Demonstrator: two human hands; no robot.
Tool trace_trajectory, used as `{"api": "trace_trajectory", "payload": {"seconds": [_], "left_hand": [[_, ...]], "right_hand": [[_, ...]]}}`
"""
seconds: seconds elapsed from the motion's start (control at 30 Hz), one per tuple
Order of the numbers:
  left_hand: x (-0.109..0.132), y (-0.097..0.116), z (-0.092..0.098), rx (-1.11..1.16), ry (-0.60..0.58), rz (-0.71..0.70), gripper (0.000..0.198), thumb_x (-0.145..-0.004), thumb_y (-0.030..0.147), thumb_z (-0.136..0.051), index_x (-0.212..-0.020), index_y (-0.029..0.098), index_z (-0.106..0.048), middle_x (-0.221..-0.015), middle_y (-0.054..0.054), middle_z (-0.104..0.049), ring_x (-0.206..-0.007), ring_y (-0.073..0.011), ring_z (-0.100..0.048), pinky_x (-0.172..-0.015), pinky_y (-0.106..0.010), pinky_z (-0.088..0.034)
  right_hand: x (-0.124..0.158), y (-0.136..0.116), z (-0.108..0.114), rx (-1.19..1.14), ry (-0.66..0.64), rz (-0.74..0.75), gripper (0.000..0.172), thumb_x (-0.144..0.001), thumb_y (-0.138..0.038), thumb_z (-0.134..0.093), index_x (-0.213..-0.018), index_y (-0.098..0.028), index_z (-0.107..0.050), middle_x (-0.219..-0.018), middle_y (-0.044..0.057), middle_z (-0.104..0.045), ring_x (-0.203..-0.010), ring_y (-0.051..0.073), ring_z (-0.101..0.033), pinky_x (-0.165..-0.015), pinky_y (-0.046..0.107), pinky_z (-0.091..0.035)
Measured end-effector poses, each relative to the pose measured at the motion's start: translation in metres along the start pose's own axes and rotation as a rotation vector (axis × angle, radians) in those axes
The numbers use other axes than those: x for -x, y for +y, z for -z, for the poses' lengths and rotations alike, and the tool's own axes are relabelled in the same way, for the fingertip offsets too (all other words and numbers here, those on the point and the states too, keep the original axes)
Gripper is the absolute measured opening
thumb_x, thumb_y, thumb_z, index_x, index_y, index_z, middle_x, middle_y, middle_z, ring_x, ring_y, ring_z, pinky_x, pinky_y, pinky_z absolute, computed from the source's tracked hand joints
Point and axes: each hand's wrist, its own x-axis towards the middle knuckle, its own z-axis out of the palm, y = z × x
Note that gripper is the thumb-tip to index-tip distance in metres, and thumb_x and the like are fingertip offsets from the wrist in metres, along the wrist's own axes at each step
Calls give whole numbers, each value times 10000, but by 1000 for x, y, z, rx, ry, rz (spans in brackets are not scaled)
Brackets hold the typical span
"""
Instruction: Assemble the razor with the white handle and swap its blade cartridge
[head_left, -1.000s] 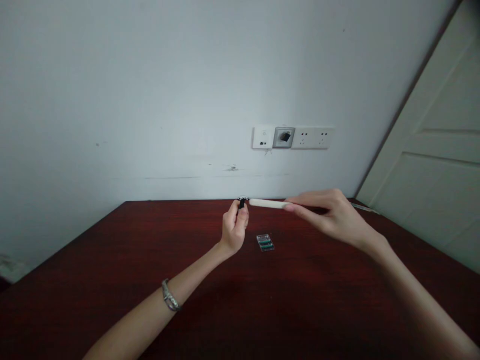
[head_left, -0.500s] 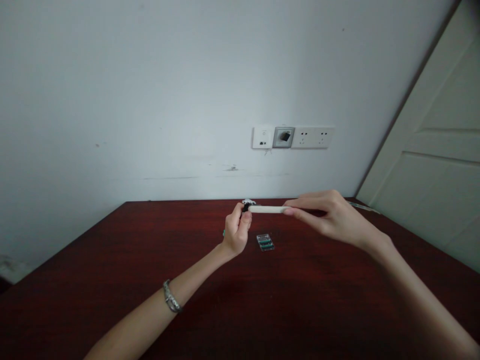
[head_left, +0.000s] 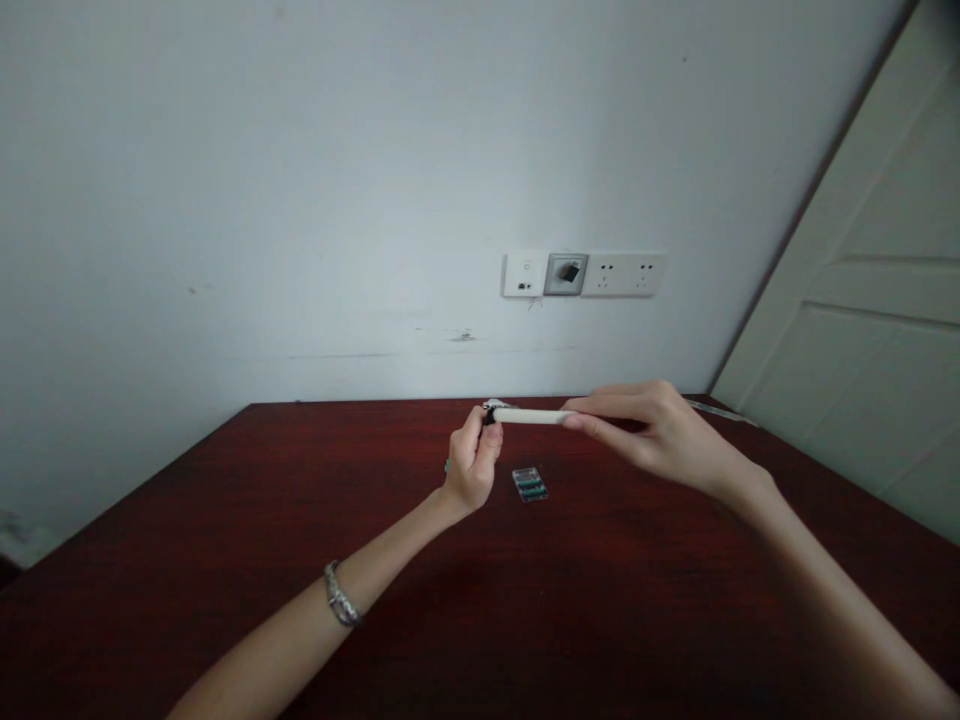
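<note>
Left hand: grip clenched round a small black-and-white fitting, held up over the desk; looks light, stiff, best pinched by its black part. Green bit peeks out at that hand's left. Next, white bar, roughly level, left end meeting or overlapping the fitting, can't tell which; likely light, rigid, maybe slick, best taken by its right end. Clear pack with green strips lies below. Right hand: grip pinching bar's right end. Versus a second ago: bar more level, gap to fitting gone, green bit showing.
</note>
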Motion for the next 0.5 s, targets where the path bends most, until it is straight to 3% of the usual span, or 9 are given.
{"api": "trace_trajectory", "payload": {"seconds": [0.07,0.23,0.4,0.5], "left_hand": [[0,0,0,-4,2,1,300,-899,468,-415,-841,176,-452,-553,60,-362,-444,-62,-299,-417,-192,-238],[1,1,0,-3,-6,5,328,-895,488,-410,-798,176,-439,-562,49,-383,-450,-63,-312,-421,-193,-248],[2,0,-2,4,-1,6,310,-896,473,-421,-802,178,-437,-558,52,-373,-453,-65,-312,-421,-192,-238],[3,0,-3,9,-11,3,306,-900,464,-418,-794,177,-436,-562,50,-375,-455,-65,-313,-423,-194,-241]], "right_hand": [[0,0,-1,-5,-30,8,269,-901,-341,-499,-928,-188,-718,-803,51,-718,-652,152,-620,-622,272,-449],[-1,0,-3,-49,69,-3,273,-902,-338,-497,-910,-177,-717,-847,68,-723,-681,158,-627,-636,271,-458],[-1,0,-1,-68,-3,15,270,-900,-336,-497,-908,-185,-721,-824,57,-725,-668,157,-629,-622,267,-458],[-2,0,-3,-80,54,0,280,-900,-349,-493,-905,-186,-721,-838,61,-727,-681,159,-634,-632,267,-464]]}}
